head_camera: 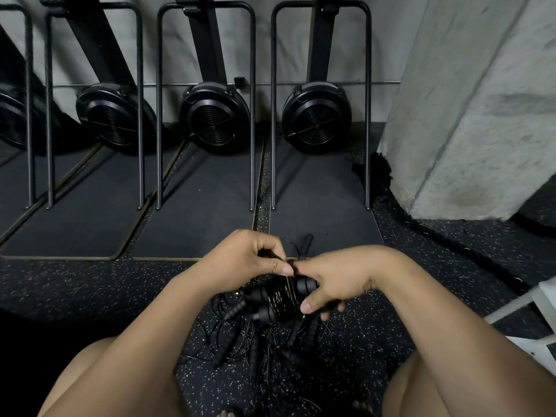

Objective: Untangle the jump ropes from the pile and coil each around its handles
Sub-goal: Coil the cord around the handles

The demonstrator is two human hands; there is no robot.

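- Head view: the left hand is curled, its thumb and fingers pinching a thin cable that runs down to the bundle below.
- The right hand grasps a bundle of black handles, with the thumb underneath and the fingers wrapped over the far side. Cable is wound in a tight coil around that bundle.
- The 2 hands are almost touching, the left thumb tip just beside the right knuckles, and both are held above the floor between the person's bare knees.
- The pile of jump ropes lies directly under the hands, with ribbed black handles pointing several ways and thin cables tangled among them.
- 1 loose handle lies just beyond the hands, at the near edge of a mat.
- The floor is black rubber flecked with white.
- 3 dark mats lie side by side further out, each under a black tubular frame and a round fan machine. A 4th fan shows partly at the left edge.
- A grey concrete pillar stands at the right, with a thick rope lying on the floor near its base.
- A white frame enters at the right edge.
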